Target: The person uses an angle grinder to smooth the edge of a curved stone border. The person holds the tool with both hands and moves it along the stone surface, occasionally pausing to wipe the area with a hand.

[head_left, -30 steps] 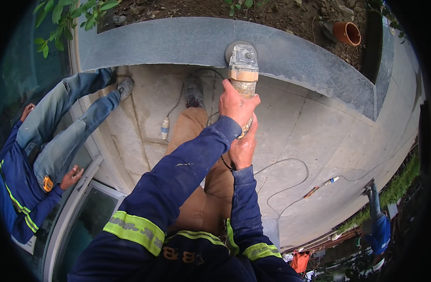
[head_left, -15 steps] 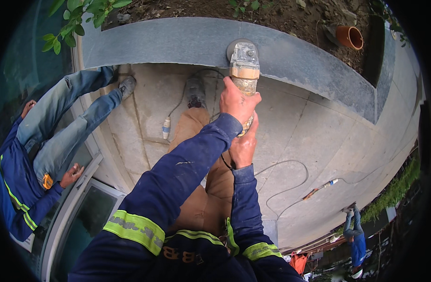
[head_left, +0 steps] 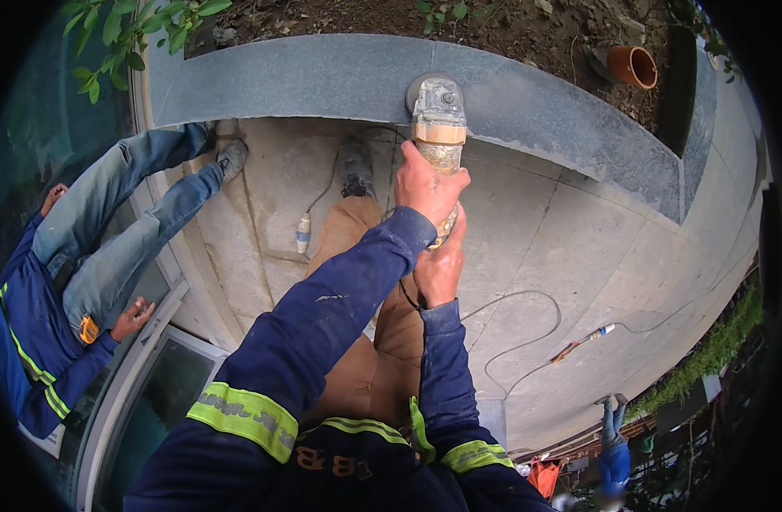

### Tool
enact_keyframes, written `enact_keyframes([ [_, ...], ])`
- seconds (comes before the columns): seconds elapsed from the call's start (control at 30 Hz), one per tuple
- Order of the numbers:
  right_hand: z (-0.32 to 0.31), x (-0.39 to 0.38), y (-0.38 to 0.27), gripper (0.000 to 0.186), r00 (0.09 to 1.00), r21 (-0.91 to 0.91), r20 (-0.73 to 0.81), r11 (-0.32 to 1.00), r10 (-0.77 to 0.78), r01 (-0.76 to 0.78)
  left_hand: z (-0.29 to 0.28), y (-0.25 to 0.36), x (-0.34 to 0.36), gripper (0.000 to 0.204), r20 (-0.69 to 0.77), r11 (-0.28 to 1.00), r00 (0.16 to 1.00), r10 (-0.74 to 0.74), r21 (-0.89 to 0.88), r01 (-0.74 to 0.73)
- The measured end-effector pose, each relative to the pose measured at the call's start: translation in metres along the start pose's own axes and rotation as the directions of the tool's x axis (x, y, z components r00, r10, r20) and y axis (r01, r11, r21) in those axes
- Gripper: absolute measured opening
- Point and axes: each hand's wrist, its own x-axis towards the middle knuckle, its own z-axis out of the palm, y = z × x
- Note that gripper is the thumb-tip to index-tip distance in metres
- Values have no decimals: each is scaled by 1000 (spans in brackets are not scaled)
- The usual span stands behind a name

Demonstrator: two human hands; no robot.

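Observation:
An angle grinder [head_left: 439,101], worn and dusty, rests with its round disc on the grey stone ledge [head_left: 322,78] in front of me. My left hand [head_left: 427,183] is wrapped round the front of its body, just behind the head. Farther back, my right hand [head_left: 440,264] grips the rear end of the grinder. The disc is mostly hidden beneath the tool's head. A dark cord comes away below my right hand.
Behind the ledge lies a soil bed with a tipped clay pot [head_left: 634,66]. A co-worker in jeans [head_left: 135,213] sits at the left. Cable connectors [head_left: 303,233] and a looping cord [head_left: 555,320] lie on the paving [head_left: 613,230]. Another person [head_left: 613,452] is far off at right.
The grinder and both my hands have shifted very slightly left along the ledge. The distant person at lower right has moved left. My grip stays the same.

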Motion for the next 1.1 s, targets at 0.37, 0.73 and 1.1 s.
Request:
enact_keyframes([
  [0.37,-5,-1,-4,87,996,-13,40,997,83,-82,-1,2,-2,68,0,1000,1000,-7,3,7],
  [0.73,0,-2,-5,87,997,-6,12,997,74,-74,-1,1,-1,66,4,999,999,33,-12,-33],
  [1.1,-3,-12,0,86,999,-4,-41,1000,20,-20,6,-8,-10,65,8,999,999,45,-20,-45],
])
